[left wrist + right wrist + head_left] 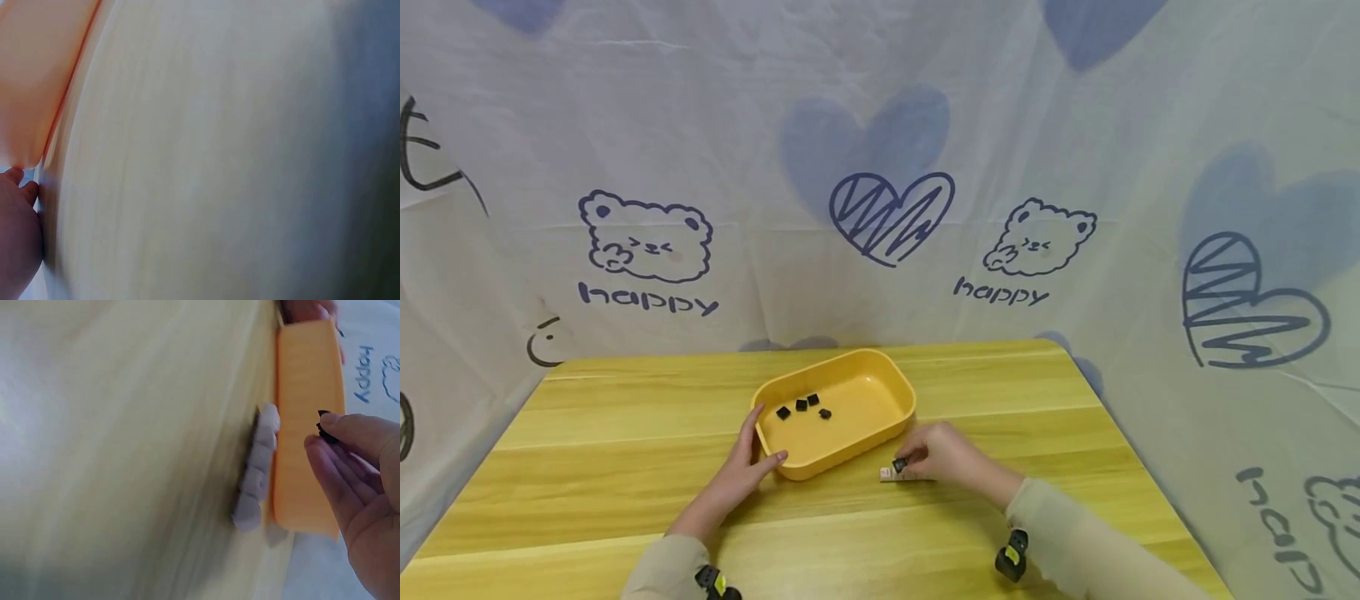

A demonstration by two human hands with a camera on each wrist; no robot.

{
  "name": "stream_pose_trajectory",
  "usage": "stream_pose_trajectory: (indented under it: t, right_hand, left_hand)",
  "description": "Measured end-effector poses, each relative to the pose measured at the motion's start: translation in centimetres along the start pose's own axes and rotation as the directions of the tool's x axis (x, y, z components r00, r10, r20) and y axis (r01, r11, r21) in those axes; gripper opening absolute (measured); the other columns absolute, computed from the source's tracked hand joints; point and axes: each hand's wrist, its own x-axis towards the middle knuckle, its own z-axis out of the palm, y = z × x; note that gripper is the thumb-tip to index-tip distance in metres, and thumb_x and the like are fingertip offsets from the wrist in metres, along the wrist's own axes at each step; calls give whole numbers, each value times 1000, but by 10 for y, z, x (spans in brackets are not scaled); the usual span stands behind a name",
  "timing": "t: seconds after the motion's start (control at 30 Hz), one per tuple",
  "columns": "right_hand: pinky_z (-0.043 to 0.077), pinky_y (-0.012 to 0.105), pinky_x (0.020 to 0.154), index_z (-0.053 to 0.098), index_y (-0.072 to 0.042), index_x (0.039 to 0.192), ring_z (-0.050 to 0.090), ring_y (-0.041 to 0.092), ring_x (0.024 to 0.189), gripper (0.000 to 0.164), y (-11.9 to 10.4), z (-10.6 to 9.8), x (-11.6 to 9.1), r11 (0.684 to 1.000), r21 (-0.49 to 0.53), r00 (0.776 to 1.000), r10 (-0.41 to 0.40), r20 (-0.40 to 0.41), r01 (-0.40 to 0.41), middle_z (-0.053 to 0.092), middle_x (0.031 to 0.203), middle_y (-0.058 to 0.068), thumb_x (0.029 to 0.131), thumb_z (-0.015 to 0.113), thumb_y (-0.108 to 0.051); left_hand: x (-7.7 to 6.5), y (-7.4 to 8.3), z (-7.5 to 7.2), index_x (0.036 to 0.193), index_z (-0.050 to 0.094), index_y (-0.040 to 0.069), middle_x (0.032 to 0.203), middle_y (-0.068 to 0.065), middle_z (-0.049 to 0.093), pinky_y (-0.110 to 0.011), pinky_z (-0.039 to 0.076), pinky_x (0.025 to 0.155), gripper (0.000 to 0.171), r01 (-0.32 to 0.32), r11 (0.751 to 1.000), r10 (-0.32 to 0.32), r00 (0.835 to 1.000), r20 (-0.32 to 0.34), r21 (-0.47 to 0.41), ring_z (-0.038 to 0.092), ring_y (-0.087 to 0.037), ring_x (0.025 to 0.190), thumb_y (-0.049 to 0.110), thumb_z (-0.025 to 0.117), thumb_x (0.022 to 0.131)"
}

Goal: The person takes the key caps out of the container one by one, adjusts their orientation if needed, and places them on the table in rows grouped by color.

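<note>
One small black piece (899, 464) pinched between thumb and fingertips of right grip (946, 457), over or just beside row of pale blocks (256, 469) on desk (962, 542), outside yellow tray (859, 421). Tray held at left end by left grip (741, 475), thumb and fingers spread. Four other dark bits (801, 406) contained inside. Piece judged light, stiff, easily fumbled; best taken by opposite edges.

Tray (868, 408) yel, sm. pcs (801, 405) blk, tbl (820, 542) yel w/ wood grain, cloth (760, 125) off-wht w/ blue hearts (917, 125) & bears (655, 260).
</note>
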Motion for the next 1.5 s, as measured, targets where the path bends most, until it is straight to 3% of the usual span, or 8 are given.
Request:
stream_pose_trajectory:
  t: [0.2,0.43,0.6,1.5]
  right_hand:
    - [51,16,64,76,-2,89,61,3,71,10,-6,16,-2,999,-48,1000,13,7,-13,69,82,1,79,78,-1]
    - [45,18,61,77,-4,88,48,2,70,12,-13,26,-2,989,-147,999,26,28,-22,53,79,-7,77,81,-6]
    - [39,19,56,78,-7,89,42,3,65,14,-13,32,-1,979,-199,998,59,30,-51,49,75,-9,76,82,-9]
    - [39,20,57,79,-9,90,41,3,62,16,-7,37,1,974,-222,996,60,63,-45,49,74,-8,76,83,-14]
  left_hand:
    - [2,-3,-1,156,-5,13,158,-26,-11,-57,0,115,91,6,1000,-6,1000,4,10,-7,-42,145,19,62,96]
    - [-2,1,1,157,-4,14,158,-27,-9,-58,2,114,91,-22,1000,22,1000,-1,-2,-5,-43,145,20,64,96]
    - [-1,-1,0,157,-3,15,158,-27,-8,-59,3,114,92,-20,1000,20,1000,-2,4,-4,-44,144,21,64,95]
    - [-3,1,1,157,-1,16,158,-28,-8,-55,2,115,91,-34,999,34,999,6,-33,-4,-42,145,20,65,94]
